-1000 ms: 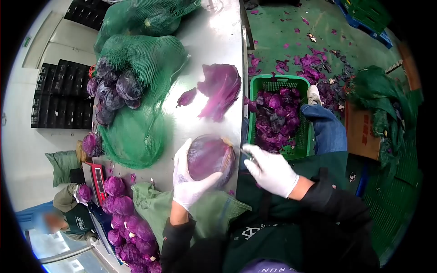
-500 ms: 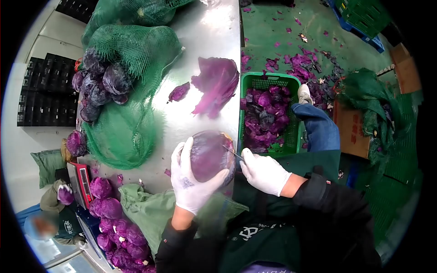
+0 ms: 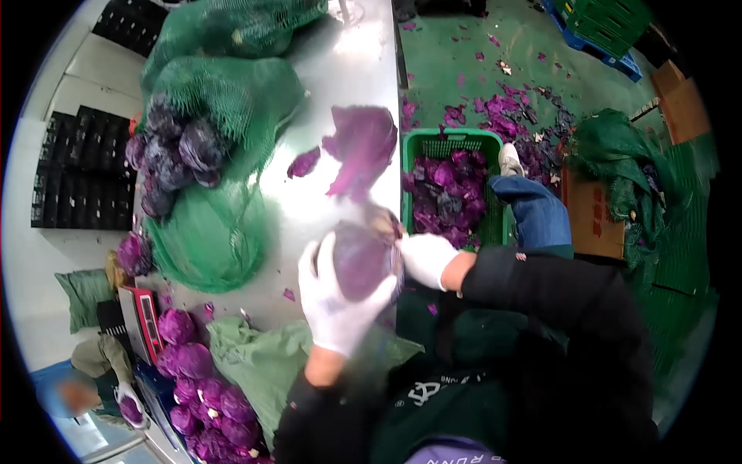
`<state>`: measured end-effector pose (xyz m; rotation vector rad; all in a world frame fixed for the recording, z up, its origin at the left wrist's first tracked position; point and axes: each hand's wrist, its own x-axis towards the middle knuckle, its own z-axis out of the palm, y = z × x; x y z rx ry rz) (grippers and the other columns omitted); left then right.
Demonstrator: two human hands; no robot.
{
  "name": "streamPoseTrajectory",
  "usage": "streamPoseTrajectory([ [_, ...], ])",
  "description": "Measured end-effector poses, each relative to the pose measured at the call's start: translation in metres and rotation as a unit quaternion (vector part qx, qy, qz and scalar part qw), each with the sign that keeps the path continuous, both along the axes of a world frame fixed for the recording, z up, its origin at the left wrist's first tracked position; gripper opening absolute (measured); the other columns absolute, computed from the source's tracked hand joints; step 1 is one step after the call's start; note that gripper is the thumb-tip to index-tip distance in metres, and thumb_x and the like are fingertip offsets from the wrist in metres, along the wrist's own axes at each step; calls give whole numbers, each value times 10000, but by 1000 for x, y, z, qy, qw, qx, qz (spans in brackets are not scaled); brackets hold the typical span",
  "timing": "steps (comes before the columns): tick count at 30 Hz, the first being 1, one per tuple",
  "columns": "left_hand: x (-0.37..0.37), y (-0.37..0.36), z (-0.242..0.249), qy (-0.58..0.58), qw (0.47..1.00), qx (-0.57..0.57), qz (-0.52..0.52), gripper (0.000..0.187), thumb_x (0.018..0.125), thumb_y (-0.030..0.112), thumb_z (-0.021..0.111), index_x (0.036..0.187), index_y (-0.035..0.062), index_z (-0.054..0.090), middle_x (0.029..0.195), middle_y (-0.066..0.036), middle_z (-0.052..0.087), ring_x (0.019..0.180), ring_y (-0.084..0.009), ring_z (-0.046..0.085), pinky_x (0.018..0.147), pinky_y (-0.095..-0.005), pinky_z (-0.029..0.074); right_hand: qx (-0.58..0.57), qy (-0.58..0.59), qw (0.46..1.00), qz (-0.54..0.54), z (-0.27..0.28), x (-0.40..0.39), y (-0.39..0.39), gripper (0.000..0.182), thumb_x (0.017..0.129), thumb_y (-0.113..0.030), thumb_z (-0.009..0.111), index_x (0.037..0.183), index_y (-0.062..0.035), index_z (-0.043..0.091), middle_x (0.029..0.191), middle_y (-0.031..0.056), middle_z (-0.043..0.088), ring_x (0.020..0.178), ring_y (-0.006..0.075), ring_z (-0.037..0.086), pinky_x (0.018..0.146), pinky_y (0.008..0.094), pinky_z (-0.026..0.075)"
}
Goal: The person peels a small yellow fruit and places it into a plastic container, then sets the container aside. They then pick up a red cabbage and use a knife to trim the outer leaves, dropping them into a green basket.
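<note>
A red cabbage (image 3: 355, 261) is held over the front part of the metal table by my left hand (image 3: 334, 305), whose gloved fingers and thumb wrap around its near side. My right hand (image 3: 429, 260), also in a white glove, is closed at the cabbage's stem end, where pale leaf bases (image 3: 383, 223) show, blurred. The knife in that hand shows in the earlier picture; its blade is hidden or smeared now. Loose purple leaves (image 3: 362, 147) lie on the table beyond the cabbage, with a smaller leaf piece (image 3: 304, 163) to their left.
Dark cabbages (image 3: 174, 151) spill from a green mesh bag (image 3: 224, 97) at left. Trimmed cabbages (image 3: 212, 402) are piled near a red scale (image 3: 143, 317), close to another person (image 3: 108, 379). A green crate (image 3: 452, 138) of leaves stands right of the metal table (image 3: 297, 209).
My right hand has moved away from me and in against the stem end, and the blade no longer shows. The cabbage has tilted in my left hand. The other person's hand has lowered.
</note>
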<state>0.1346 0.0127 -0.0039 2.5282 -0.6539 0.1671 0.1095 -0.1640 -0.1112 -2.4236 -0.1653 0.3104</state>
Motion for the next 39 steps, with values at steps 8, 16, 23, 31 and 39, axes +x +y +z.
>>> streamPoseTrajectory([
  [8, 4, 51, -11, 212, 954, -210, -17, 958, 663, 149, 853, 1464, -28, 359, 1382, -181, 441, 1281, -313, 461, 1095, -409, 365, 208, 103, 969, -78, 43, -14, 10, 651, 898, -182, 449, 1495, -10, 255, 835, 301, 651, 760, 469, 652, 724, 519, 528],
  [16, 27, 14, -17, 161, 958, -227, 67, 463, 927, 100, 605, 1377, 39, 517, 1062, -13, 404, 936, -124, 421, 870, -264, 376, 97, -96, 989, -51, 90, 4, -22, 498, 892, -143, 513, 1373, -33, 447, 856, 250, 616, 774, 409, 632, 679, 465, 519],
  [23, 22, 15, -38, 45, 978, -205, 21, 488, 835, 83, 707, 1264, 12, 487, 1245, -136, 431, 1189, -263, 468, 1056, -387, 371, 295, -119, 907, -278, 42, 5, -47, 431, 1000, -187, 483, 1411, -56, 468, 763, 137, 617, 561, 187, 555, 542, 369, 467],
  [31, -5, -7, -13, 192, 928, -314, 61, 518, 918, 60, 601, 1387, -30, 402, 1315, -162, 504, 1236, -230, 483, 1042, -345, 408, 86, -135, 981, -106, 95, -40, -3, 488, 1005, -261, 476, 1451, -75, 409, 743, 160, 616, 519, 292, 596, 505, 393, 488],
  [39, -12, -11, -20, 165, 935, -299, 99, 550, 893, 25, 586, 1405, -41, 394, 1372, -170, 476, 1248, -247, 487, 1073, -355, 379, 90, -235, 943, -220, 52, -16, -13, 381, 976, -192, 487, 1343, -89, 510, 935, 147, 653, 662, 309, 667, 592, 379, 543],
])
